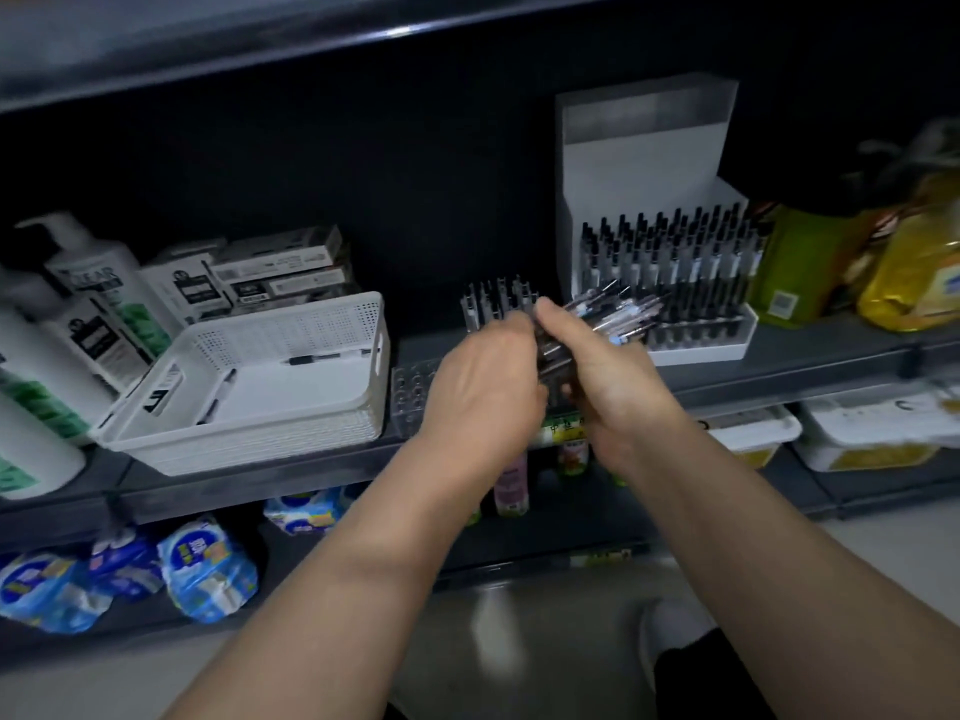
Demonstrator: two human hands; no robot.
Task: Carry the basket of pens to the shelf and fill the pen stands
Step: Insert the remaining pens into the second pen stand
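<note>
A white perforated basket (pixel 332 324) rests on the dark shelf (pixel 260 475), left of my hands, with a few black pens (pixel 311 360) lying inside. My right hand (pixel 608 376) grips a bundle of pens (pixel 618 311) whose tips point up and right. My left hand (pixel 488 381) touches the same bundle from the left, fingers pinched on it. Behind my hands stands a clear pen stand (pixel 410 397), partly filled at its back (pixel 498 298). A white pen stand (pixel 670 267), full of black pens, sits to the right.
Pump bottles (pixel 98 283) and boxed goods (pixel 280 267) stand left of the basket. Yellow-green bottles (pixel 914 262) stand at the far right. The lower shelf holds blue packs (pixel 202 569), small bottles (pixel 511 480) and white tubs (pixel 872 433). An upper shelf (pixel 311 49) hangs overhead.
</note>
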